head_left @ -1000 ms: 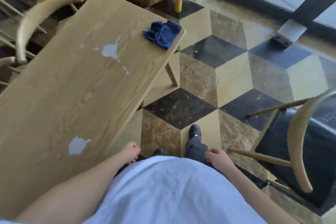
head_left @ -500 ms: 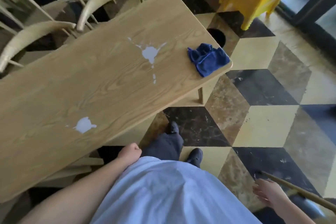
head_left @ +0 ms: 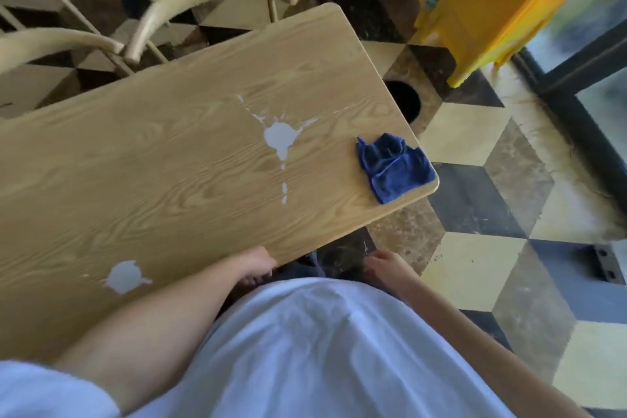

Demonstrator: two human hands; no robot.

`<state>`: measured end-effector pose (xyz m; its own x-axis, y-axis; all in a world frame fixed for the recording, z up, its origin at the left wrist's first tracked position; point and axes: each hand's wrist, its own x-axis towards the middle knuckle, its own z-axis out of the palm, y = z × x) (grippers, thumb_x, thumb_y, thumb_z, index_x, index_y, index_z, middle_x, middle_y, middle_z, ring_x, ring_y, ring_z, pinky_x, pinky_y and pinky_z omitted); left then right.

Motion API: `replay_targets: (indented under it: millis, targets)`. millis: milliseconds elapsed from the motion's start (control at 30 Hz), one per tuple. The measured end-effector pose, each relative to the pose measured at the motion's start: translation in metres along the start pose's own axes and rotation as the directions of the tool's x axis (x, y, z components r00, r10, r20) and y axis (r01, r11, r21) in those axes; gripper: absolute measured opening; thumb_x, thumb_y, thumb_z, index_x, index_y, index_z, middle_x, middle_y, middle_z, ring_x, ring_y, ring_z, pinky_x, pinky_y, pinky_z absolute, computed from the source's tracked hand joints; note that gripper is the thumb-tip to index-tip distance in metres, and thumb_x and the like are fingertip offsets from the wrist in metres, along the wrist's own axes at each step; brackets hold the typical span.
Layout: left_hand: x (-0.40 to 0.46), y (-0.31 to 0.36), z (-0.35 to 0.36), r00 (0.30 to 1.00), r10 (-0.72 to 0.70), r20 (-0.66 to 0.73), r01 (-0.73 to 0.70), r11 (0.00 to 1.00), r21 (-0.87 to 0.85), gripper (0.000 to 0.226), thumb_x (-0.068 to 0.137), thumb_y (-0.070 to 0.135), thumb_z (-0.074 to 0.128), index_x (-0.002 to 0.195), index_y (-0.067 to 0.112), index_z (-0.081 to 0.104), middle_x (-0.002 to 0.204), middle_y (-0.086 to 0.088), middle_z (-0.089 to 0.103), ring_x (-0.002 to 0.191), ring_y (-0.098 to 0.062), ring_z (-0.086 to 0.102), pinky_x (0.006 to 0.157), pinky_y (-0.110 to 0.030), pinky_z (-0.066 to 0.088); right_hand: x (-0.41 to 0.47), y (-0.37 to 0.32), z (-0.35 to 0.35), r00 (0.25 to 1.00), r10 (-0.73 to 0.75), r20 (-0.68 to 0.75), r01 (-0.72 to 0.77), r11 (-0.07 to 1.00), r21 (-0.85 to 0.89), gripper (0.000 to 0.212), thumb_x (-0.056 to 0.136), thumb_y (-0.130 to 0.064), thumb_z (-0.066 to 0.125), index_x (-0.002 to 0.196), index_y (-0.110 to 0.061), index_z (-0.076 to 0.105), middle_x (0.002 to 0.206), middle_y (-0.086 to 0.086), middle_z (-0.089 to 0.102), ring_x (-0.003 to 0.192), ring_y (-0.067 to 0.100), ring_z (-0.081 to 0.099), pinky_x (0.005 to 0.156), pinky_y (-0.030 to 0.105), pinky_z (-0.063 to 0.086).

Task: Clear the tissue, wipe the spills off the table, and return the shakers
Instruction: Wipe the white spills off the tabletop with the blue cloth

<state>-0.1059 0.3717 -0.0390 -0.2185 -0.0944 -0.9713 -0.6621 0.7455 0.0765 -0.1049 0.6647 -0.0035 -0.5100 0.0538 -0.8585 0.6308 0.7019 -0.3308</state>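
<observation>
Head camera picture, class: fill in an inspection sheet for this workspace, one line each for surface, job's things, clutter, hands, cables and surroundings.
Surface: light wood-grain table, two white spills on it, a splashed one near the middle and a smaller one near the front edge.
Job's things: crumpled dark blue cloth at the table's far right corner; no tissue or shakers seen.
Clutter: nothing seen.
Hands: left hand at the table's near edge, right hand beside the body; both hold nothing.
Cables: nothing seen.
Surroundings: curved pale wooden chairs behind the table, yellow plastic furniture, cube-patterned tile floor.
</observation>
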Motion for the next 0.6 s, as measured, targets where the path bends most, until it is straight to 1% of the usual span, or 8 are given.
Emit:
replay_targets:
  millis: [67,167,200,267,333,433,500,600]
  targets:
    - [-0.003,0.011,-0.01,0.996,0.068,-0.054,-0.073,0.993,-0.094,0.018,0.092,0.018,0.043,0.082,0.012,0.058,0.066,-0.007,0.059,0.052,-0.02,0.05,0.05,-0.022,0.038,0.008,-0.024,-0.018,0.994,-0.029,-0.11,0.028,1.0,-0.013,0.017,0.088,-0.023,0.051,0.079,-0.012,0.059,0.073,0.001,0.062,0.069,0.023,0.055,0.058,0.029,0.039]
    - [-0.002,0.016,-0.024,0.97,0.099,-0.223,-0.178,0.912,-0.37,0.016,0.094,0.016,0.044,0.081,0.017,0.053,0.072,-0.006,0.058,0.059,-0.019,0.052,0.056,-0.026,0.041,0.023,-0.031,-0.032,0.974,-0.09,-0.207,0.042,0.973,-0.226,0.01,0.087,-0.024,0.046,0.083,-0.018,0.053,0.084,0.002,0.062,0.077,0.022,0.055,0.061,0.033,0.043]
    - [-0.003,0.013,-0.027,0.954,0.108,-0.28,-0.21,0.907,-0.366,0.015,0.093,0.015,0.046,0.08,0.017,0.054,0.073,-0.005,0.058,0.06,-0.02,0.053,0.06,-0.028,0.042,0.027,-0.031,-0.034,0.976,-0.112,-0.188,0.056,0.958,-0.281,0.009,0.088,-0.026,0.045,0.086,-0.02,0.051,0.09,0.002,0.06,0.082,0.023,0.055,0.065,0.035,0.046]
    - [-0.005,-0.003,-0.028,0.9,0.091,-0.427,-0.18,0.968,-0.173,0.006,0.089,0.019,0.053,0.091,0.019,0.058,0.09,-0.003,0.057,0.075,-0.025,0.059,0.071,-0.031,0.047,0.034,-0.034,-0.041,0.977,-0.134,-0.168,0.073,0.942,-0.328,0.013,0.089,-0.024,0.047,0.101,-0.021,0.052,0.105,0.0,0.052,0.094,0.025,0.057,0.073,0.038,0.05]
    - [-0.014,-0.016,-0.02,0.84,0.054,-0.539,-0.093,0.995,-0.046,0.026,0.087,0.025,0.057,0.113,0.024,0.055,0.116,-0.005,0.045,0.097,-0.029,0.059,0.085,-0.034,0.049,0.044,-0.045,-0.054,0.957,-0.194,-0.216,0.12,0.941,-0.315,0.027,0.088,-0.022,0.051,0.115,-0.021,0.05,0.115,-0.001,0.043,0.099,0.027,0.057,0.076,0.038,0.049]
    - [-0.027,-0.02,-0.007,0.846,-0.038,-0.532,-0.022,0.994,-0.107,0.053,0.087,0.026,0.055,0.137,0.033,0.04,0.148,-0.009,0.024,0.127,-0.033,0.046,0.09,-0.038,0.045,0.063,-0.071,-0.078,0.896,-0.352,-0.272,0.23,0.89,-0.395,0.027,0.086,-0.018,0.052,0.113,-0.018,0.053,0.122,0.003,0.045,0.11,0.027,0.047,0.088,0.041,0.048]
    - [-0.031,-0.012,0.005,0.873,-0.119,-0.473,0.049,0.986,-0.158,0.066,0.087,0.029,0.054,0.147,0.038,0.027,0.161,-0.004,0.008,0.143,-0.034,0.03,0.103,-0.045,0.042,0.076,-0.083,-0.093,0.868,-0.435,-0.238,0.246,0.795,-0.554,0.034,0.088,-0.021,0.055,0.121,-0.019,0.054,0.136,0.005,0.044,0.122,0.029,0.04,0.098,0.044,0.045]
    - [-0.037,0.008,0.021,0.867,-0.197,-0.458,0.088,0.965,-0.248,0.075,0.089,0.032,0.053,0.153,0.04,0.014,0.165,0.0,-0.005,0.146,-0.036,0.023,0.112,-0.049,0.038,0.098,-0.087,-0.114,0.851,-0.505,-0.146,0.289,0.681,-0.673,0.054,0.093,-0.027,0.053,0.146,-0.024,0.041,0.16,0.004,0.026,0.144,0.028,0.026,0.117,0.044,0.031]
